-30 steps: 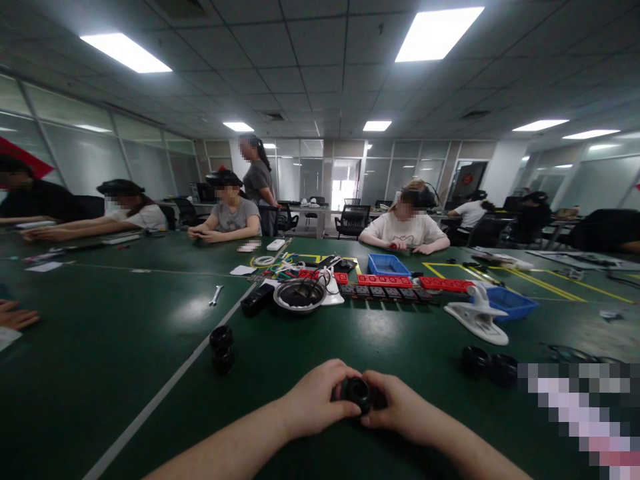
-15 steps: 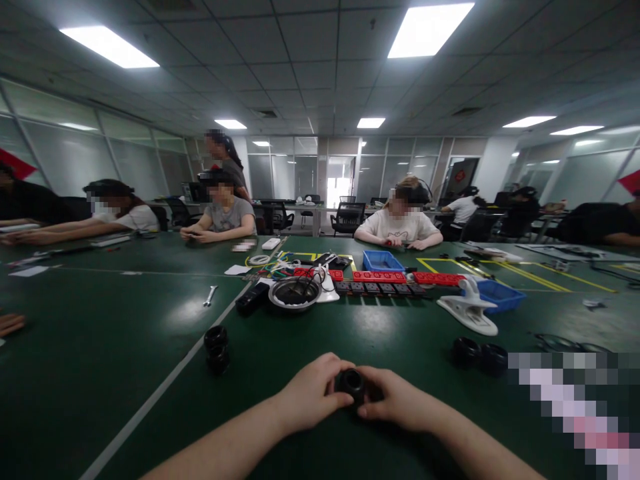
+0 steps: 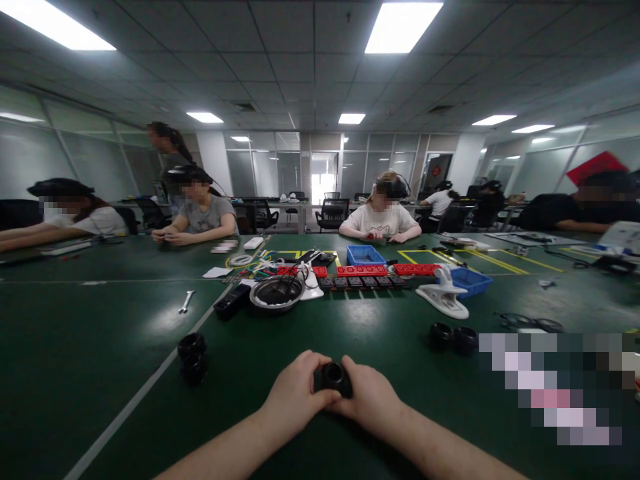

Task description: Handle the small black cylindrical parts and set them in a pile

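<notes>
A small black round part with a hole in its middle, much like a little wheel, is held low over the near side of the green table. My left hand grips it from the left, fingers behind and thumb in front. From the right, my right hand closes round the same part. Whether it rests on the tabletop I cannot tell. Similar black round parts lie off to the left, one in front of the other, and to the right, side by side.
Beyond my hands lie a metal bowl, a black handheld device, red power strips, a white clamp base and blue trays. A wrench is at left. Several people sit around, one facing me.
The whole view has shifted right, so things appear further left. My right hand has wrapped closer round the black part, its fingers now nearer the left thumb. Both hands still hold it.
</notes>
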`<state>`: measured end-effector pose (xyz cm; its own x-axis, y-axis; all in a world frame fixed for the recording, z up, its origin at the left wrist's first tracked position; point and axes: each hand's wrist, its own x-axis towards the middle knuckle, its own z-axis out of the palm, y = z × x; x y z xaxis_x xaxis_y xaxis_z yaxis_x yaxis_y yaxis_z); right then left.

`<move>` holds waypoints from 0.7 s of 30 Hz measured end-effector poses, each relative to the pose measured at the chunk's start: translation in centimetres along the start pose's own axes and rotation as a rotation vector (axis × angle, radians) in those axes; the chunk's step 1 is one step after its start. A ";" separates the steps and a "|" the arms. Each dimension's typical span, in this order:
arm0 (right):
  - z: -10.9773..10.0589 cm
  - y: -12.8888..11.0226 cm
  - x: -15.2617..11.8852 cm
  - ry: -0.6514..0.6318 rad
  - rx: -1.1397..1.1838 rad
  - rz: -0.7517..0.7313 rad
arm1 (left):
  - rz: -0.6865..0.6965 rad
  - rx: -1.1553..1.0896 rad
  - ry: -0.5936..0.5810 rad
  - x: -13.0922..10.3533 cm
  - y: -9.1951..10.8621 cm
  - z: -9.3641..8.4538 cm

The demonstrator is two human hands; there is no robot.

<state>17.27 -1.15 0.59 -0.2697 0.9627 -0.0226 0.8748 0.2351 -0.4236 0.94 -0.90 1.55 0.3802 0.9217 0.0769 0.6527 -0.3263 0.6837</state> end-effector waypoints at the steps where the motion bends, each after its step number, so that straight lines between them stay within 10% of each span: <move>1: -0.2 0.0 -0.1 -0.013 0.017 -0.025 | 0.016 0.002 -0.014 0.0 0.0 -0.1; 9: -2.0 2.1 0.5 -0.265 0.292 -0.201 | 0.197 -0.153 -0.184 0.3 -0.8 -1.2; 21: -0.5 -0.1 -0.4 -0.031 0.001 -0.029 | 0.051 -0.054 -0.038 0.2 -0.7 0.1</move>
<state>17.49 -1.54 1.08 -0.3070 0.9509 -0.0384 0.8662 0.2624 -0.4252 0.64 -0.48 1.01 0.4371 0.8954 0.0855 0.5959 -0.3595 0.7181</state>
